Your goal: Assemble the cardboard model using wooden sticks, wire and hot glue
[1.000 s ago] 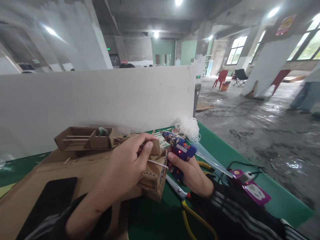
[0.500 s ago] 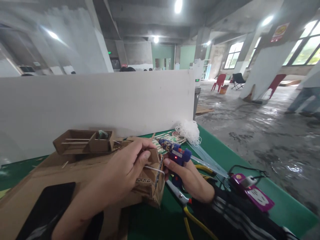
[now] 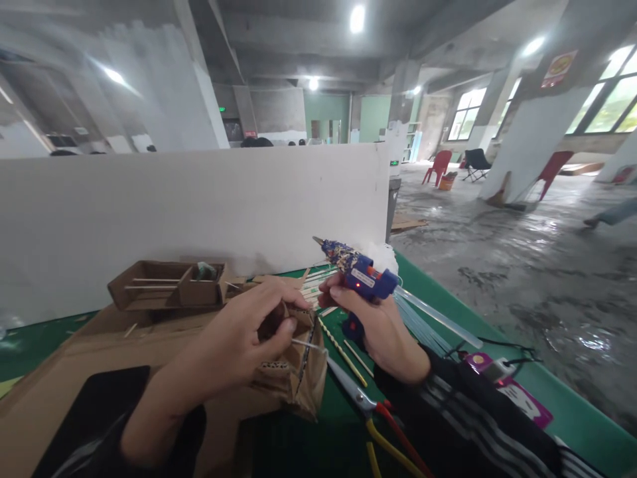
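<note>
My right hand [image 3: 385, 332] grips a blue hot glue gun [image 3: 365, 277] with its nozzle pointing up and left, above the table. A red light glows on its body and a clear glue stick [image 3: 432, 312] sticks out of its back. My left hand [image 3: 243, 332] is closed on a small cardboard box [image 3: 308, 388], thumb and fingers pinching near its upper edge. A thin white stick [image 3: 307, 344] crosses the box beside my thumb; I cannot tell how it is fixed. Part of the box is hidden behind my left hand.
Another cardboard box [image 3: 149, 302] with sticks across it stands at the back left. A dark phone-like slab [image 3: 94, 418] lies on flat cardboard [image 3: 54, 372]. Scissors [image 3: 355, 392], a twisted yellow rod [image 3: 343, 352] and a purple power strip [image 3: 532, 405] are at right. A white partition [image 3: 199, 206] borders the table.
My right hand has lifted the glue gun up and away from the cardboard box, uncovering the twisted rod and more of the scissors. My left hand keeps its hold on the box.
</note>
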Motion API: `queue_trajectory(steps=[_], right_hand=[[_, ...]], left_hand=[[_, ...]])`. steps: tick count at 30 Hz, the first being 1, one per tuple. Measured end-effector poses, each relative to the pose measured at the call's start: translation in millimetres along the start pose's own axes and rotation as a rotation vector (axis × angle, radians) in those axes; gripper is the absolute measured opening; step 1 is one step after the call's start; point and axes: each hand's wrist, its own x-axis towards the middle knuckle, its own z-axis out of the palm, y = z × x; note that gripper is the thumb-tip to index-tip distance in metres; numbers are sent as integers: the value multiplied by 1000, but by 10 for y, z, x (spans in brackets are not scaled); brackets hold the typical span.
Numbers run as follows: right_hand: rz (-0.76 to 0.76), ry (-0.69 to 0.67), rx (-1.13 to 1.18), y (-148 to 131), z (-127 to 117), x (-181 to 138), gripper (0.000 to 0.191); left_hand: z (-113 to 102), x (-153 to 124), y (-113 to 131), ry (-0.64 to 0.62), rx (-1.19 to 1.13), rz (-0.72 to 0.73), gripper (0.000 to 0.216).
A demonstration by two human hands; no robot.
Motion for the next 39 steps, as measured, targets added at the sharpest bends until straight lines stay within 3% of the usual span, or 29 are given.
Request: queue_trajectory(steps=[5, 12, 25, 39], right_hand=[[-69, -113, -206, 39, 30, -8, 4], [-48, -190, -192, 58, 18, -18, 9], [8, -144, -172, -25, 45, -38, 12], [-46, -192, -215, -46, 15, -31, 14]], left_hand=[[-1, -11, -11, 23, 8, -8, 16], [-13, -3, -9, -10, -27, -21, 12], [-23, 8, -151, -52, -145, -100, 17], [-16, 2, -143, -8, -126, -41, 20]])
